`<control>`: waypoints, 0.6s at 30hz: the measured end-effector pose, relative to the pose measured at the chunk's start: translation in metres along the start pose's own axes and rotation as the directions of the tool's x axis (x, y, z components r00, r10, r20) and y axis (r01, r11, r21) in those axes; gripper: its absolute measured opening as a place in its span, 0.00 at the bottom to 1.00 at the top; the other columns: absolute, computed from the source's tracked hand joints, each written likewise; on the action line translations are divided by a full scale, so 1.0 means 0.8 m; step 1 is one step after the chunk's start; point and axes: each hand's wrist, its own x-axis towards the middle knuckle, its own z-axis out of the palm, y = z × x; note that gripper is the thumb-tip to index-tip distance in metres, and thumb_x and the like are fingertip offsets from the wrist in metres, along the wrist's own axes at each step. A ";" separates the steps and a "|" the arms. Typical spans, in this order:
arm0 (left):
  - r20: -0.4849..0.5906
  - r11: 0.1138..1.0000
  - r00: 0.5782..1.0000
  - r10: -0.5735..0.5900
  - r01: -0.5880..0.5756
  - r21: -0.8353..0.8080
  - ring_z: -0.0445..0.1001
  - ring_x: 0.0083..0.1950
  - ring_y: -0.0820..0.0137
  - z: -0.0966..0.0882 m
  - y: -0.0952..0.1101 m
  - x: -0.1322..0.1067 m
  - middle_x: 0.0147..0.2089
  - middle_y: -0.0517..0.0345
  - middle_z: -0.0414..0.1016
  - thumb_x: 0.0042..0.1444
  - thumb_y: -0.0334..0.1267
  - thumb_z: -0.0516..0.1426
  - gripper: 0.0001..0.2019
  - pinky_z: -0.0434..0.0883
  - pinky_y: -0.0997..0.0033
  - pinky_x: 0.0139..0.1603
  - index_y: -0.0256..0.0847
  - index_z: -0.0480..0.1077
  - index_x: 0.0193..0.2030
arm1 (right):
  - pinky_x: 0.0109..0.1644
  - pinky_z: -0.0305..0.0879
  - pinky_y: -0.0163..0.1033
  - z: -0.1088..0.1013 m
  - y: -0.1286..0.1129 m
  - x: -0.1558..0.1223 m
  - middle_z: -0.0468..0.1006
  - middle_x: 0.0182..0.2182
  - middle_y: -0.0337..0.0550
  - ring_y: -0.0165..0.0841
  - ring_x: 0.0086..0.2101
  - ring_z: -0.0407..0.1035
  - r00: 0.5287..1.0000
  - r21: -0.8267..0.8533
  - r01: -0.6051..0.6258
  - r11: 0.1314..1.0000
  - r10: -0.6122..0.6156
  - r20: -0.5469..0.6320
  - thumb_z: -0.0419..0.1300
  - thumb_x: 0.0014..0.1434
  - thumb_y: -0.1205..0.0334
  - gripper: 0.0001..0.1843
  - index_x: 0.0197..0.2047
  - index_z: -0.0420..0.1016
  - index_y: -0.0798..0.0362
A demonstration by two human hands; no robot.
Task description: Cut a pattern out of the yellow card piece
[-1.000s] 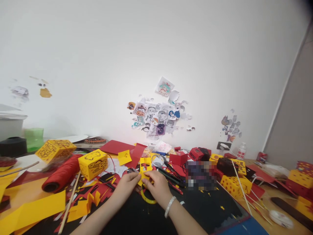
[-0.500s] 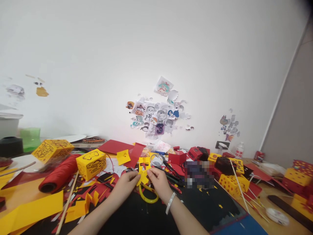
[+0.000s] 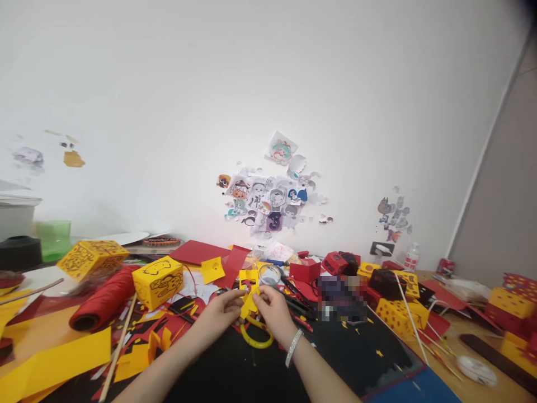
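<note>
Both of my hands meet at the table's middle and pinch a small yellow paper cut-out (image 3: 249, 302) between them. My left hand (image 3: 220, 316) grips its left side with closed fingers. My right hand (image 3: 273, 312), with a silver bracelet on the wrist, pinches its right side. Just below the hands lies a yellow ring-shaped strip (image 3: 257, 337) on the black mat (image 3: 335, 358). Another yellow cut-out piece (image 3: 247, 278) stands just behind the hands.
Yellow printed boxes (image 3: 158, 281) (image 3: 92, 256) and a red roll (image 3: 104, 298) sit at the left, with yellow paper sheets (image 3: 54, 361) and a wooden stick (image 3: 118, 347). Red boxes (image 3: 305, 271), spotted yellow boxes (image 3: 398, 316) and thin sticks crowd the right. Stickers (image 3: 268, 198) cover the wall behind.
My hands have lifted slightly and drawn closer together around the yellow cut-out, uncovering more of the yellow ring on the mat.
</note>
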 end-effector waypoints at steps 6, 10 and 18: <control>0.023 0.998 0.998 0.051 -0.050 -0.031 0.72 0.32 0.70 0.000 -0.003 0.000 0.35 0.60 0.70 0.31 0.32 0.60 0.26 0.69 0.65 0.39 0.37 0.67 0.43 | 0.20 0.56 0.30 0.001 0.005 0.002 0.62 0.17 0.31 0.25 0.17 0.59 0.999 0.074 -0.041 0.996 0.041 0.004 0.55 0.52 0.53 0.12 0.27 0.61 0.53; 0.049 0.991 0.991 0.128 -0.130 0.041 0.72 0.34 0.68 0.003 -0.004 0.002 0.33 0.60 0.71 0.33 0.34 0.61 0.24 0.69 0.65 0.39 0.37 0.66 0.43 | 0.20 0.56 0.30 0.002 0.001 0.000 0.63 0.17 0.32 0.25 0.16 0.60 0.998 0.091 -0.061 0.994 0.058 0.033 0.56 0.51 0.55 0.11 0.28 0.62 0.54; -0.001 0.976 0.983 0.185 -0.183 0.120 0.73 0.33 0.67 0.002 -0.003 0.002 0.28 0.59 0.73 0.39 0.43 0.60 0.14 0.70 0.66 0.36 0.38 0.66 0.31 | 0.20 0.57 0.30 0.006 0.001 -0.003 0.64 0.17 0.32 0.26 0.17 0.61 0.994 0.093 -0.084 0.992 0.076 0.080 0.58 0.50 0.54 0.12 0.27 0.64 0.54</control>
